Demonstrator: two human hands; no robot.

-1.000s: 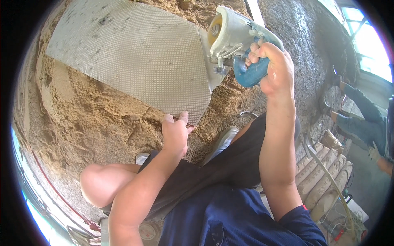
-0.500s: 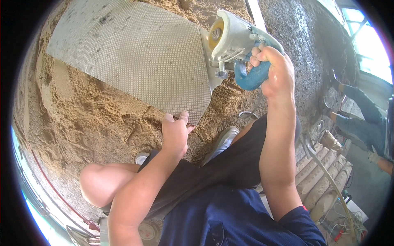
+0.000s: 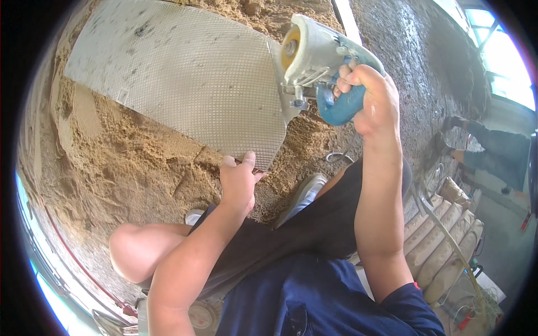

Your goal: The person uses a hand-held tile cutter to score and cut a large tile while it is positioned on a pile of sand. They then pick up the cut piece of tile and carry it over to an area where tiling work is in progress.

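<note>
A large pale tile (image 3: pixel 185 73) lies with its gridded back face up on sandy material, its surface dotted with dark marks. My left hand (image 3: pixel 238 182) grips the tile's near corner, fingers on or around its edge; the fingertips underneath are hidden. My right hand (image 3: pixel 378 101) is wrapped round the blue handle of a handheld tile saw (image 3: pixel 316 53). The saw has a pale metal guard and a yellow disc around its hub, and it stands at the tile's right edge. A narrow strip along that edge is set off by a line. The cutting rim of the blade is hidden.
Loose brown sand (image 3: pixel 151 134) surrounds the tile. My shoe (image 3: pixel 305 193) is close to its near corner. At right, several filled sacks (image 3: pixel 437 235) lie beside a hose (image 3: pixel 448 241). Another person (image 3: pixel 499 151) stands beyond, at the far right.
The saw and my right hand have shifted slightly left along the tile's edge. My left hand keeps its hold. The other person's legs and arm at the far right have changed position.
</note>
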